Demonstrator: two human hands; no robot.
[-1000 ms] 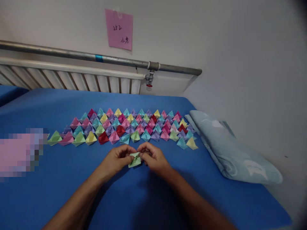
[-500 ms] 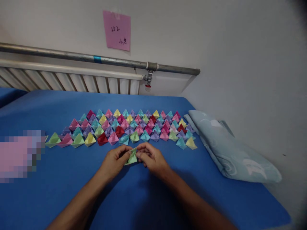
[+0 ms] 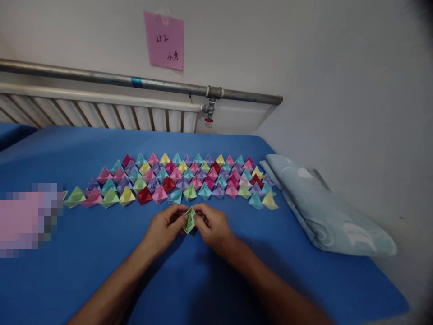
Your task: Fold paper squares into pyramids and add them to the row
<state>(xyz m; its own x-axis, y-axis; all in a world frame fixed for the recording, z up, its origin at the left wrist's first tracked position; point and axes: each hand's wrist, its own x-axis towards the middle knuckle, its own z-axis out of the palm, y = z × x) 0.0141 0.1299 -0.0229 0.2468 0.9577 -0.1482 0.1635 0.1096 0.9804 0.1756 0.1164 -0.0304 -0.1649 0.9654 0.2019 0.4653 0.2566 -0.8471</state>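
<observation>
A small light green folded paper piece [image 3: 190, 220] is held upright between my two hands, low in front of the rows. My left hand [image 3: 166, 224] pinches its left side between thumb and fingers. On its right side, my right hand [image 3: 214, 225] pinches it the same way. Just beyond my hands stand several rows of colourful folded paper boats, among them a green one [image 3: 190, 193], a red one [image 3: 145, 196] and a yellow one [image 3: 127, 197]. At the right end of the front row sits another yellow boat [image 3: 269, 202].
The boats stand on a blue surface [image 3: 84, 271]. A folded grey-green cloth [image 3: 324, 212] lies at the right by the wall. A white radiator [image 3: 128, 118] and metal pipe [image 3: 101, 77] run behind. A pink note [image 3: 164, 40] hangs above. A blurred pink patch [image 3: 27, 221] is at left.
The green paper piece has turned more upright, and its folded opening now faces me more. My right hand has closed in on its right side.
</observation>
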